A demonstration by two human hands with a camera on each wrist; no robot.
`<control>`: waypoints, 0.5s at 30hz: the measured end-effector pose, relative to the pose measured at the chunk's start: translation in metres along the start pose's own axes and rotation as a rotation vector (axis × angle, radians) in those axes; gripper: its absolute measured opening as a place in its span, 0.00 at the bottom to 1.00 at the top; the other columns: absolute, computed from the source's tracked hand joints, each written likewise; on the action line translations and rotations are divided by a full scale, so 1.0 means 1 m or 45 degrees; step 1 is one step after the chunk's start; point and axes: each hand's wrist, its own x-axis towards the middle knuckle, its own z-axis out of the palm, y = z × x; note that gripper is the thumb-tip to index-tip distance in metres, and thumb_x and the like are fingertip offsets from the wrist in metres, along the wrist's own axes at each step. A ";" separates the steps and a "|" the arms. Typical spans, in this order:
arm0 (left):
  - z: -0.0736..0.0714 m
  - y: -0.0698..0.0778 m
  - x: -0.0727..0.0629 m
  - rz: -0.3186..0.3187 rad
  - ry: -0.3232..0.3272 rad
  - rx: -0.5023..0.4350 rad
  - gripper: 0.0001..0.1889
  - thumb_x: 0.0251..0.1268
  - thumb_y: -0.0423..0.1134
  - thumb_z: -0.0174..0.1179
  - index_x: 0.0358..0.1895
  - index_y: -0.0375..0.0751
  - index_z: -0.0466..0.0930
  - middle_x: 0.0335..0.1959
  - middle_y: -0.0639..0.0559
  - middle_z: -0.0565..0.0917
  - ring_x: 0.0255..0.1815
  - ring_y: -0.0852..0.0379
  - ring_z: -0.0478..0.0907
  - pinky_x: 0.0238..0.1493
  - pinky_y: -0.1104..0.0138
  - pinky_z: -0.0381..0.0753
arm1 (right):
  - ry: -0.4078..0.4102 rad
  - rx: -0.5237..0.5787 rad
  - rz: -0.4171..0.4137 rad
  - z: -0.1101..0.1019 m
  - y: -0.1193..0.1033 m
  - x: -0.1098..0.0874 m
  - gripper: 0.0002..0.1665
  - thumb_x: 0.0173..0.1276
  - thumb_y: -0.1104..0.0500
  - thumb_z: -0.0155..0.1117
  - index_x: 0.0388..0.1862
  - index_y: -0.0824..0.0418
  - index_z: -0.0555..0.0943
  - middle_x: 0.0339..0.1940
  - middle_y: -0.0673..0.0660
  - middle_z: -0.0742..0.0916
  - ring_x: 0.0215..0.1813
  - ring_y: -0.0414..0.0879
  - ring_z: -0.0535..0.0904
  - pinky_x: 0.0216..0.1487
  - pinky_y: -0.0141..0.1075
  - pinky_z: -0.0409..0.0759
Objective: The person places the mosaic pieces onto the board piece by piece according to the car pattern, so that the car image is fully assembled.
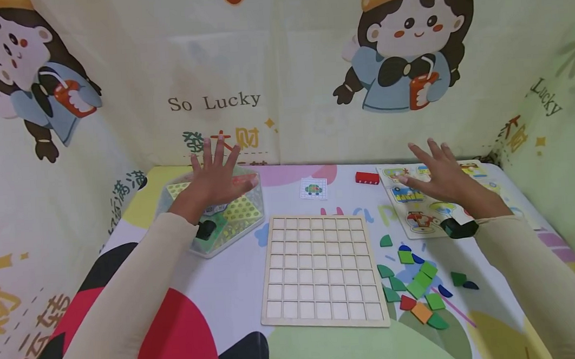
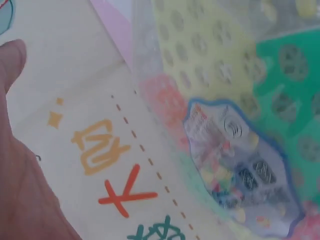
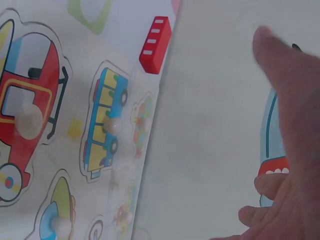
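Observation:
My left hand [image 1: 216, 180] is held up with fingers spread, in front of a clear lidded plastic box [image 1: 204, 253]. Patterned yellow and green pieces and a printed label [image 2: 240, 170] show through the box in the left wrist view. Nothing is in that hand. On the other side my right hand [image 1: 440, 174] is also raised, fingers apart and holding nothing. It hovers in front of a vehicle puzzle board [image 1: 399, 209] with knobbed pieces, among them a bus [image 3: 104, 122]. Between the hands lies a wooden grid board [image 1: 324, 325] with square cells.
Loose flat pieces lie right of the grid board: green squares [image 1: 417, 288], green and blue rounded pieces, a red piece [image 1: 408, 303] and an orange square [image 1: 422, 313]. Behind the board are a turtle pattern card [image 1: 313, 189] and a red block [image 1: 367, 178]. Printed cloth walls surround the table.

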 end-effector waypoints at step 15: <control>0.018 0.008 -0.025 0.249 0.005 -0.313 0.39 0.70 0.43 0.55 0.74 0.25 0.48 0.77 0.32 0.44 0.76 0.34 0.32 0.71 0.42 0.43 | 0.212 0.185 -0.132 0.011 -0.019 -0.026 0.40 0.70 0.57 0.65 0.76 0.57 0.60 0.72 0.68 0.66 0.62 0.69 0.70 0.52 0.63 0.75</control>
